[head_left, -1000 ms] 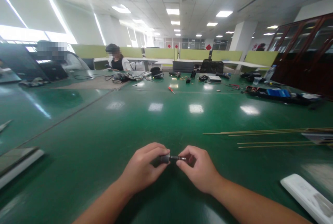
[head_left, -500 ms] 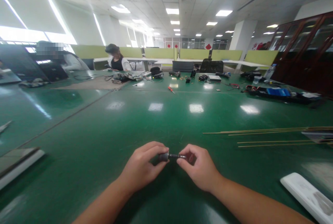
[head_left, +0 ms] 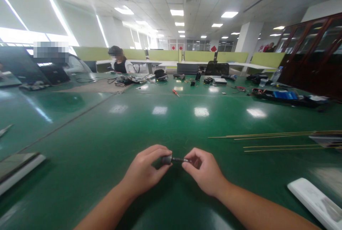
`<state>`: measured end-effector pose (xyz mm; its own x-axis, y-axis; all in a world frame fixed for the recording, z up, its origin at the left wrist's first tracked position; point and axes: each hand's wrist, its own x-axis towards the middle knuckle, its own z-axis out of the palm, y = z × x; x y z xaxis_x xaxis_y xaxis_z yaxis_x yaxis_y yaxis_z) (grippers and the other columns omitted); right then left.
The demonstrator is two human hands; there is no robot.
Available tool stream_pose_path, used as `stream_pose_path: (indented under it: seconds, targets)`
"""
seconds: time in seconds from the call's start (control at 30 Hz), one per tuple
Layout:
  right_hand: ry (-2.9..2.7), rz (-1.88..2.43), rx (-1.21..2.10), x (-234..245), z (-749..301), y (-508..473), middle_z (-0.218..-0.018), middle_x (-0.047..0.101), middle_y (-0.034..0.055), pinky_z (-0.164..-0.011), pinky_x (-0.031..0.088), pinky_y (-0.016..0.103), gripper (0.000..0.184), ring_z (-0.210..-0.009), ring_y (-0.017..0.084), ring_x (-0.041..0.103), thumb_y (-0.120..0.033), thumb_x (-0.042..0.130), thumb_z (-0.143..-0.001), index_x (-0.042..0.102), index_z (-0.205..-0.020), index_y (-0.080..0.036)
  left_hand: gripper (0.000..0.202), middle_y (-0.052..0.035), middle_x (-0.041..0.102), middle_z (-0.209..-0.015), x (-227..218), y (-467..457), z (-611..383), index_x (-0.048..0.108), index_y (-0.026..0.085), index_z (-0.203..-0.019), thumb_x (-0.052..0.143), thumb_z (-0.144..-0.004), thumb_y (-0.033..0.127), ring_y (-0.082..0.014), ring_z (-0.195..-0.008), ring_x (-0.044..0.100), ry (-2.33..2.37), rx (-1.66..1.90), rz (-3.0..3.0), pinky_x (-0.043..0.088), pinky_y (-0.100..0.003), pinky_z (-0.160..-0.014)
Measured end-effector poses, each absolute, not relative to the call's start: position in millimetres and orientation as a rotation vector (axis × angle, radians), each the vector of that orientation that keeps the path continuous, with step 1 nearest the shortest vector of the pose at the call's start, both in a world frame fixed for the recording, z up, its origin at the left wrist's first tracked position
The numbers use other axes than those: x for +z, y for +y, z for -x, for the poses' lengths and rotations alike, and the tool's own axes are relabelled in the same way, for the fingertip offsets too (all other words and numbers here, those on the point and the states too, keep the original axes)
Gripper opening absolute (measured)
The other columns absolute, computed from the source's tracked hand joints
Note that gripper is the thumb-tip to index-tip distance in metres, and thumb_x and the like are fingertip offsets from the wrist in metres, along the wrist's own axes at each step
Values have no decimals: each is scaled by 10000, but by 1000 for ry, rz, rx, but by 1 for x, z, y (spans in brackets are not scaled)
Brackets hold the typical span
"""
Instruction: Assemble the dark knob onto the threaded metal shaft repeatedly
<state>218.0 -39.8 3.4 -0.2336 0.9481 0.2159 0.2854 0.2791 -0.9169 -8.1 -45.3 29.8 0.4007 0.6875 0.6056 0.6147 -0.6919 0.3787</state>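
In front of me a dark grey cylinder [head_left: 166,160] is pinched between the thumb and fingers of my left hand [head_left: 146,169]. A thin dark shaft [head_left: 177,159] runs from it to the right, roughly level. My right hand [head_left: 204,169] is closed on the far end of that shaft, between thumb and forefinger. Whether cylinder and shaft are one piece I cannot tell. Both hands are just above the green tabletop [head_left: 176,123].
Thin brass-coloured rods [head_left: 262,136] lie to the right, and a white power strip [head_left: 315,201] is near the right front. A flat white-edged object [head_left: 21,169] sits at left. Further off are a red screwdriver [head_left: 175,93], electronic parts and a black tray [head_left: 283,96]. Two people sit across the table.
My left hand and the cylinder have shifted very slightly to the left, and a little more of the shaft shows. My right hand holds nearly the same place.
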Motion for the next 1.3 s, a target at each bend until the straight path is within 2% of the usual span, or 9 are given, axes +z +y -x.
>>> stream_pose_path:
  seconds: [1.17,1.3]
  targets:
    - [-1662,1123,1017,2,-217,-38,-681,628,-14,-576,410,239,57,-610,137,552,-219,709,-791,678,-797,-171,178,-51,739,-1011,31,-41,17,702,212,-1036,670,-865,174,-179,-929,713,1254,1185,-2535,579,-282,-852]
    - [-1611,1109,1057,1,-217,-37,-692,624,-9,-589,421,246,117,-622,141,553,-286,702,-822,678,-830,-171,163,-38,738,-987,34,-38,20,694,211,-1013,689,-850,207,-185,-905,712,1333,1176,-2501,578,-289,-832]
